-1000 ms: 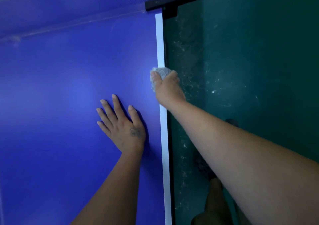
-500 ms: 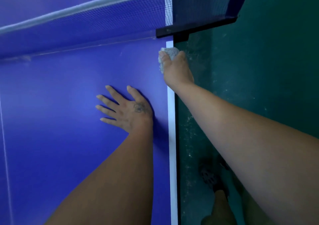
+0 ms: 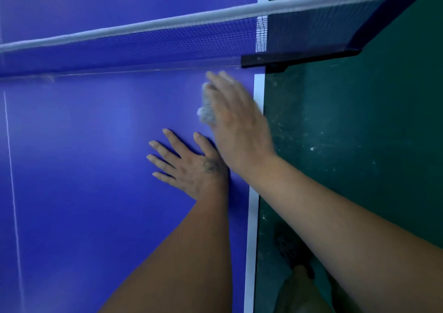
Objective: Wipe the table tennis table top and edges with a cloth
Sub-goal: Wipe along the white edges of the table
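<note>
The blue table tennis table (image 3: 84, 156) fills the left of the view, with a white line along its right edge (image 3: 251, 228). My left hand (image 3: 189, 164) lies flat on the blue top, fingers spread, close to that edge. Just beyond it, my right hand (image 3: 237, 125) is blurred by motion and presses a pale grey cloth (image 3: 206, 106) onto the blue surface, a little short of the net. Its fingers look fairly straight over the cloth, most of which is hidden under the palm.
The net (image 3: 167, 39) with its white top band crosses the upper view. Its black clamp (image 3: 287, 59) grips the table's right edge. Right of the table is a dark green floor (image 3: 359, 144) with pale specks. My foot (image 3: 292, 252) stands near the table edge.
My right hand has left the white edge line by the net clamp and swept left onto the blue top with the cloth. My left hand has stayed flat in place.
</note>
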`<state>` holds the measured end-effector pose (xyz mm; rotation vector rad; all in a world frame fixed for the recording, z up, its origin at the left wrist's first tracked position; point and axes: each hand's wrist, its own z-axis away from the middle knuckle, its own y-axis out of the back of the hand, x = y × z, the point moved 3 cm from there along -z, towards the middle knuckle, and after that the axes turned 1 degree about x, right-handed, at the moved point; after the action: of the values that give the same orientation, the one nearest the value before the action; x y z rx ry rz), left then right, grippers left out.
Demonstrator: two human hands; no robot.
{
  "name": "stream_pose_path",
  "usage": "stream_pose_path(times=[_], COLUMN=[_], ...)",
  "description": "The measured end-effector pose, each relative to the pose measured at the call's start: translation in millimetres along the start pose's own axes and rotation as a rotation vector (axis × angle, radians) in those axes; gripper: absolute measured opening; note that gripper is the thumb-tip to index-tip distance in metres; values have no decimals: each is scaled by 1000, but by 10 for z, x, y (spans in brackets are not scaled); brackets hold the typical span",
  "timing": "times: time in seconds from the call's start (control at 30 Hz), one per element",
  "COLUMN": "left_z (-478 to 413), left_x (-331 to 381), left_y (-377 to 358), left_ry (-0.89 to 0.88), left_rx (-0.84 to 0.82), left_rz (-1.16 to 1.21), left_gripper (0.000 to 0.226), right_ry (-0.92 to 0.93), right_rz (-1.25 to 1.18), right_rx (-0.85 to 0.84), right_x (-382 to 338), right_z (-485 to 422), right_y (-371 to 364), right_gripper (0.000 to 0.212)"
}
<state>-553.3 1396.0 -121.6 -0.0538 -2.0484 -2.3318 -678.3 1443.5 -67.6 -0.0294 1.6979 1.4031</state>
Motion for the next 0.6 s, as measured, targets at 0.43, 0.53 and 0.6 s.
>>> stream_pose_path(times=[0.43,0.53,0.6], left_z=[-23,-25,-17], left_x=[-22,-32,-22], left_y=[-78,-78,-74], left_ry=[-8,-9,-13], left_rx=[90,93,90], left_rz=[40,47,41], left_gripper=[76,77,77], right_ry=[241,229,175], right_rz=[338,285,272], right_rx=[-203,-37,5], right_x=[341,684,868], right_z=[-351,21,211], right_y=[-60,169,266], right_gripper=[59,47,49])
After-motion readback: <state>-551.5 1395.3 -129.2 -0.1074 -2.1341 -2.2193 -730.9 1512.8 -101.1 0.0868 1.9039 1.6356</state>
